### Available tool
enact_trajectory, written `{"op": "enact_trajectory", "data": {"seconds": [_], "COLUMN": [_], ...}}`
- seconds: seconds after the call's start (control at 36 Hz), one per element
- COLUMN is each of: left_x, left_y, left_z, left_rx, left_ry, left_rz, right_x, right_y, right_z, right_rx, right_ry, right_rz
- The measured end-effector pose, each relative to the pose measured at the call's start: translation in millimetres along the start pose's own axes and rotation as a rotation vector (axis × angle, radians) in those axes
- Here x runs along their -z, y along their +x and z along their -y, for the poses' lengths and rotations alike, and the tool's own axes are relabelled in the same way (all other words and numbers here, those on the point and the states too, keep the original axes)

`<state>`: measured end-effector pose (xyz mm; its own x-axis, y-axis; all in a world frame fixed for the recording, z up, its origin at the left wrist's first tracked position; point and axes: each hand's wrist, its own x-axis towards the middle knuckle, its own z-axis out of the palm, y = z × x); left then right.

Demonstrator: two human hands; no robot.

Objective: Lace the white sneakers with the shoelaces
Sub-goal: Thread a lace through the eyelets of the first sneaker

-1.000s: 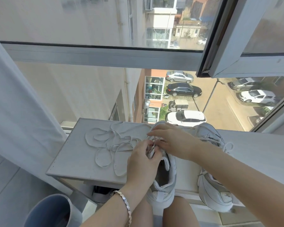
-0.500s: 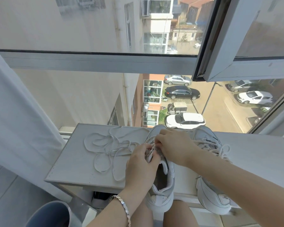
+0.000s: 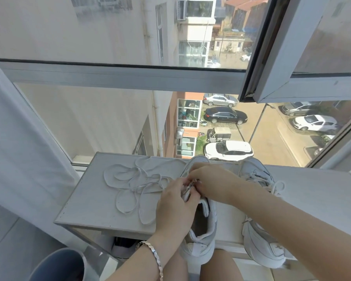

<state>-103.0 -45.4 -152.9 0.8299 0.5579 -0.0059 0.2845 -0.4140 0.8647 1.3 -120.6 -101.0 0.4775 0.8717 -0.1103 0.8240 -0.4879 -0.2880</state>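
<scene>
White sneaker lies on the surface before you, long axis 12 to 6 o'clock, toe at 12, heel overhanging. Your left grip and right grip pinch its shoelace; the eyelets are hidden beneath them.

pale ledge, loose shoelace, two sneakers
</scene>
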Motion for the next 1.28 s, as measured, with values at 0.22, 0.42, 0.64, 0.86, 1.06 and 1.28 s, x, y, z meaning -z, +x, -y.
{"op": "enact_trajectory", "data": {"seconds": [0.22, 0.42, 0.64, 0.86, 1.06, 1.28], "left_x": [-0.7, 0.5, -0.3, 0.0, -0.8, -0.6], "left_y": [-1.3, -2.0, -1.3, -1.4, -0.6, -1.1], "left_z": [-1.2, -2.1, -3.4, -3.1, -1.8, -0.5], "left_rx": [0.020, -0.005, 0.016, 0.002, -0.013, 0.002], "left_ry": [0.005, 0.012, -0.024, -0.006, 0.021, 0.010], "left_rz": [0.001, 0.003, 0.006, 0.012, 0.007, 0.006], "right_x": [-12.1, -9.4, -6.9, -12.4, -3.7, 3.0], "right_y": [-4.4, -2.4, 2.0, 0.3, 1.5, 1.8], "right_z": [-10.3, -44.9, -19.7, -14.6, -47.0, -22.3], "right_rx": [0.012, -0.481, -0.002, -0.042, -0.331, -0.052], "right_ry": [-0.208, -0.063, -0.070, -0.093, -0.203, -0.162], "right_rz": [-0.152, -0.216, -0.122, -0.030, -0.121, -0.091]}}
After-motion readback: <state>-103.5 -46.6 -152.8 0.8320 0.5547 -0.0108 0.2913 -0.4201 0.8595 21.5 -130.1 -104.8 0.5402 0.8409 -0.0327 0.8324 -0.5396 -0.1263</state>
